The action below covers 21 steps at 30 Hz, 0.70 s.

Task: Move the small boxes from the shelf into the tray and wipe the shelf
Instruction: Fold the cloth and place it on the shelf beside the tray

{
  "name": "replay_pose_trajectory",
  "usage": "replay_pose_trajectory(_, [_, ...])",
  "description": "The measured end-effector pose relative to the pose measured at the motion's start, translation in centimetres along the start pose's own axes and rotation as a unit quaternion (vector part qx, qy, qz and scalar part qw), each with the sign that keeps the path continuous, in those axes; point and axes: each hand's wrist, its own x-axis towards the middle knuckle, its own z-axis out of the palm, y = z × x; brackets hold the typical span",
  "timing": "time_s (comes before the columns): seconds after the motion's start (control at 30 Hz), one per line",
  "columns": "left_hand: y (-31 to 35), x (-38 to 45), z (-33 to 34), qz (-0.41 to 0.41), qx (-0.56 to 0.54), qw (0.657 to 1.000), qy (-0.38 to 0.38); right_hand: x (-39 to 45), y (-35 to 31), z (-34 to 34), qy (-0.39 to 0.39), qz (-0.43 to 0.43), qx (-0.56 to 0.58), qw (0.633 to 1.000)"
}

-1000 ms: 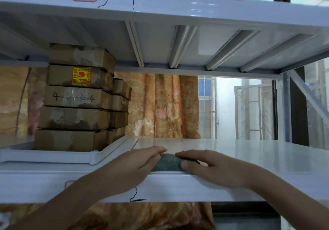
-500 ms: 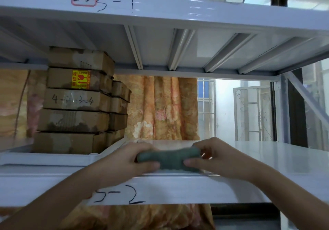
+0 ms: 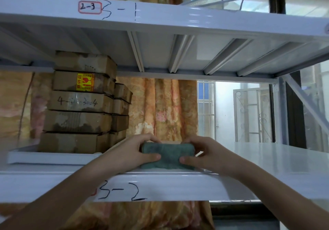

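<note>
Two hands hold a folded green cloth [image 3: 167, 155] between them, at the front edge of the white shelf [image 3: 267, 160]. The left hand [image 3: 132, 154] grips the left end of the cloth, with its thumb on the front and its fingers [image 3: 151, 138] curled over the top. The right hand [image 3: 207, 155] grips the right end the same way. The bottom of the cloth looks like it touches the shelf, but I cannot tell for sure.

The small boxes [image 3: 78, 103] are brown and sit stacked high in the white tray [image 3: 49, 158]. The tray rests on the left part of the same shelf, just beside the left hand. One box has a yellow and red sticker [image 3: 85, 82]. The front edge of the shelf has "3-2" written on it. Behind the shelf hangs an orange flowery curtain [image 3: 167, 108]
</note>
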Motion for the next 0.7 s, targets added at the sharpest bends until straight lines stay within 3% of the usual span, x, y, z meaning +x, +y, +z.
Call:
replay_pose_trajectory(0.17, [0.0, -0.2, -0.2, -0.005, -0.005, 1.0, -0.017, 0.3, 0.1, 0.4, 0.016, -0.003, 0.004, 1.0])
replay_pose_trajectory(0.27, [-0.2, -0.2, -0.1, -0.023, -0.096, 0.995, 0.011, 0.5, -0.2, 0.5, 0.022, -0.02, 0.049, 0.998])
replay_pose_trajectory(0.43, [0.2, -0.6, -0.7, -0.029, -0.187, 0.98, 0.061, 0.6, -1.1, 0.1, 0.021, 0.026, 0.126, 0.991])
replay_pose_trajectory(0.7, [1.4, -1.6, -3.6, -0.037, -0.103, 0.98, 0.163, 2.5, -4.6, 0.3, 0.01, 0.08, 0.214, 0.973])
